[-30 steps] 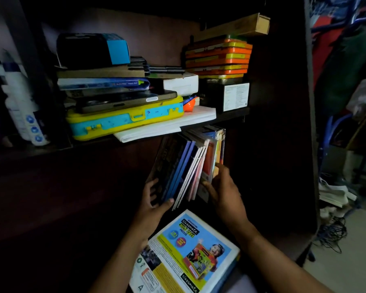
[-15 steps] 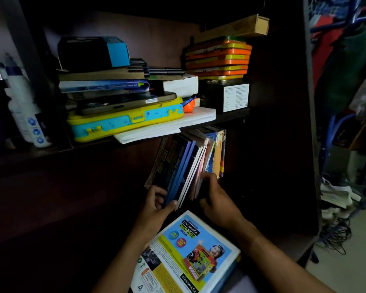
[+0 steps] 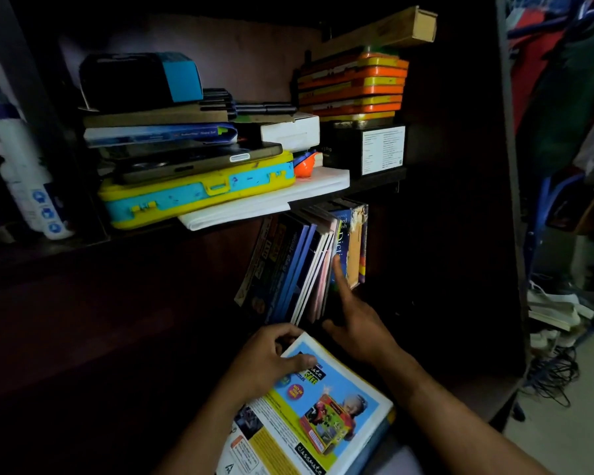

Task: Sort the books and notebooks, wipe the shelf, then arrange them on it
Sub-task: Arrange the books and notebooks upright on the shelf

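Observation:
A row of books and notebooks (image 3: 302, 265) leans to the left on the dark lower shelf. A thick blue dictionary (image 3: 341, 241) stands at its right end. My right hand (image 3: 355, 322) reaches toward the row, its index finger stretched out and touching the dictionary's spine. A stack of notebooks (image 3: 323, 416) with a bright blue and yellow back cover lies flat in front, low in the view. My left hand (image 3: 268, 361) grips the far corner of the top notebook, thumb on the cover and fingers curled over its edge.
The upper shelf (image 3: 374, 181) holds a yellow and blue case (image 3: 192, 197), stacked boxes and books, orange and yellow tins (image 3: 354, 87), a black box and a white bottle (image 3: 28, 180). Clothes hang at the right. Papers and cables lie on the floor (image 3: 559, 430).
My left hand left the leaning books and came down onto the corner of the top notebook. My right hand opened and now points one finger at the dictionary.

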A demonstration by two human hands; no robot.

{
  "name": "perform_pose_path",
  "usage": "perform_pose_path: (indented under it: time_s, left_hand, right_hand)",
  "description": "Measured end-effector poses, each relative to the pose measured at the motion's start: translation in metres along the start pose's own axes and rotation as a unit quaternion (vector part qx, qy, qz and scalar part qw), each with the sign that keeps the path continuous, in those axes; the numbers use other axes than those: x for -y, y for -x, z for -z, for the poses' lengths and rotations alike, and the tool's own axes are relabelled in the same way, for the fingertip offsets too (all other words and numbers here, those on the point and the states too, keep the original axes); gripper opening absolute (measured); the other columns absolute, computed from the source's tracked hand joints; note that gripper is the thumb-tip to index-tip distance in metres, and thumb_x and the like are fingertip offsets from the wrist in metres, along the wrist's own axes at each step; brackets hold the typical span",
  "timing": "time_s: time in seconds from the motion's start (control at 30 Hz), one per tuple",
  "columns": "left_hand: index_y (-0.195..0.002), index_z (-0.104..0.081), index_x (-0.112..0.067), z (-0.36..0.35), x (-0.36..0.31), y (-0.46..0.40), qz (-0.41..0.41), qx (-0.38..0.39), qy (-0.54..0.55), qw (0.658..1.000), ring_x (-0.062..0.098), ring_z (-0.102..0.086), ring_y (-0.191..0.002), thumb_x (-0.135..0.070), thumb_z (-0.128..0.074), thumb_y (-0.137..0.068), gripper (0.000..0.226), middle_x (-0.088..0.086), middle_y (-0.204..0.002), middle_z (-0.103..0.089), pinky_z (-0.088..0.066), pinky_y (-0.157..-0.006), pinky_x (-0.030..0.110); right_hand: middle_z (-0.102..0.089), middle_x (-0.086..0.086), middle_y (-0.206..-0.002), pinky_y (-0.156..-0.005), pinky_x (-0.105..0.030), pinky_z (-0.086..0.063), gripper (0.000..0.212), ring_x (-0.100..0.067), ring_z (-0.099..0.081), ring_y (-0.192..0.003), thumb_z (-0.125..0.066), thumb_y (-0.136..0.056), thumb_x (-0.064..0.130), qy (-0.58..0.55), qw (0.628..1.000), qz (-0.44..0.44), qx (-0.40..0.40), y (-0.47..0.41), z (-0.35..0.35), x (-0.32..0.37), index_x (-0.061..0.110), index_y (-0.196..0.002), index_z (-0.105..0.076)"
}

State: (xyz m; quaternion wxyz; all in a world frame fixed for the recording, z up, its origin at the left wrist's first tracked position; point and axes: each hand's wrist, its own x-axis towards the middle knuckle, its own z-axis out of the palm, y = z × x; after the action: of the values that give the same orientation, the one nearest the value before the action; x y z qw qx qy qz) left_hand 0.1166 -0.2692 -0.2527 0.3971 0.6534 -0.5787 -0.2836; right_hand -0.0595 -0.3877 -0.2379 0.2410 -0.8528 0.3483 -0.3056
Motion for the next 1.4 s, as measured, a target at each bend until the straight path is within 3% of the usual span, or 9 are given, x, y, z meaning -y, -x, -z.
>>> perform_pose_path:
  time_s: [0.1, 0.17, 0.23, 0.47, 0.67, 0.8, 0.97, 1.17, 1.4]
  left_hand:
    - [-0.107, -0.065, -0.027, 0.003, -0.004, 0.001, -0.042, -0.045, 0.029, 0.998, 0.008, -0.068, -0.088, -0.029, -0.079, -0.088, 0.024, 0.0, -0.098, -0.067, -0.056, -0.073, 0.024]
    - [-0.103, -0.061, -0.023, 0.006, -0.008, 0.002, -0.07, -0.09, 0.075, 0.991, 0.011, -0.069, -0.084, -0.02, -0.073, -0.092, 0.017, 0.002, -0.094, -0.068, -0.055, -0.068, 0.024]
    - [-0.103, -0.055, -0.021, 0.011, -0.009, 0.002, -0.073, -0.14, 0.163, 0.974, 0.019, -0.071, -0.078, -0.015, -0.066, -0.095, 0.015, 0.007, -0.091, -0.07, -0.058, -0.061, 0.031]
    - [-0.107, -0.048, -0.03, 0.008, -0.031, 0.007, -0.052, -0.244, 0.34, 0.907, 0.03, -0.071, -0.081, -0.021, -0.056, -0.102, 0.012, 0.016, -0.105, -0.071, -0.061, -0.061, 0.037]
    - [-0.126, -0.06, -0.026, 0.011, -0.024, 0.011, -0.114, -0.241, 0.193, 0.944, 0.003, -0.065, -0.105, -0.052, -0.063, -0.088, 0.046, -0.004, -0.121, -0.069, -0.052, -0.08, 0.019]
    - [-0.139, -0.051, -0.031, 0.013, 0.001, 0.0, -0.036, -0.228, 0.15, 0.961, 0.006, -0.058, -0.112, -0.024, -0.071, -0.095, 0.049, -0.001, -0.137, -0.055, -0.052, -0.091, 0.03]
    - [-0.14, -0.048, -0.04, 0.013, 0.011, -0.004, -0.039, -0.215, 0.168, 0.961, 0.005, -0.057, -0.121, -0.017, -0.07, -0.095, 0.056, -0.004, -0.141, -0.053, -0.052, -0.098, 0.038]
    - [-0.135, -0.048, -0.047, 0.013, 0.012, -0.005, -0.034, -0.214, 0.182, 0.959, 0.013, -0.058, -0.124, -0.012, -0.07, -0.094, 0.058, -0.004, -0.136, -0.058, -0.052, -0.094, 0.033]
    - [-0.147, -0.04, -0.048, 0.013, 0.008, 0.0, -0.042, -0.213, 0.141, 0.966, 0.007, -0.051, -0.128, -0.032, -0.077, -0.086, 0.073, -0.01, -0.151, -0.043, -0.05, -0.104, 0.046]
  right_hand:
    - [-0.065, 0.01, -0.088, -0.065, -0.027, -0.052, 0.081, -0.007, -0.066, -0.07, -0.068, -0.095, 0.034, -0.124, 0.991, -0.009, -0.054, 0.004, 0.001, -0.003, 0.05, -0.155, -0.017]
    - [-0.07, 0.007, -0.095, -0.082, -0.033, -0.054, 0.041, -0.004, -0.067, -0.088, -0.068, -0.092, 0.047, -0.232, 0.967, -0.031, -0.097, 0.012, 0.007, -0.006, 0.035, -0.13, -0.057]
    - [-0.071, 0.007, -0.096, -0.09, -0.035, -0.052, 0.041, -0.008, -0.067, -0.095, -0.062, -0.085, 0.063, -0.275, 0.955, -0.02, -0.115, 0.024, 0.015, -0.003, 0.026, -0.102, -0.067]
    - [-0.076, 0.008, -0.108, -0.084, -0.037, -0.061, 0.03, -0.012, -0.074, -0.098, -0.069, -0.093, 0.046, -0.271, 0.962, 0.014, 0.011, 0.064, 0.018, 0.014, 0.025, -0.114, -0.065]
    - [-0.072, 0.011, -0.088, -0.067, -0.023, -0.054, 0.007, -0.001, -0.068, -0.079, -0.062, -0.099, 0.018, -0.269, 0.913, -0.039, -0.303, 0.061, 0.027, 0.01, 0.019, -0.103, -0.057]
    - [-0.059, -0.002, -0.1, -0.066, -0.025, -0.038, 0.039, -0.019, -0.058, -0.085, -0.052, -0.105, 0.026, -0.234, 0.853, -0.156, -0.44, 0.061, 0.042, 0.007, 0.007, -0.138, -0.043]
    - [-0.069, -0.008, -0.104, -0.07, -0.05, -0.059, 0.032, -0.035, -0.071, -0.084, -0.046, -0.103, 0.046, -0.163, 0.908, -0.143, -0.358, 0.057, 0.029, -0.006, 0.031, -0.13, -0.038]
    - [-0.063, 0.027, -0.104, -0.06, -0.027, -0.06, 0.045, 0.0, -0.07, -0.082, -0.044, -0.1, 0.045, -0.118, 0.966, -0.001, -0.231, 0.059, 0.025, 0.006, 0.045, -0.145, -0.033]
    - [-0.063, 0.012, -0.116, -0.064, -0.021, -0.06, 0.044, 0.004, -0.067, -0.084, -0.041, -0.099, 0.045, -0.087, 0.971, 0.032, -0.22, 0.059, 0.026, 0.009, 0.054, -0.141, -0.028]
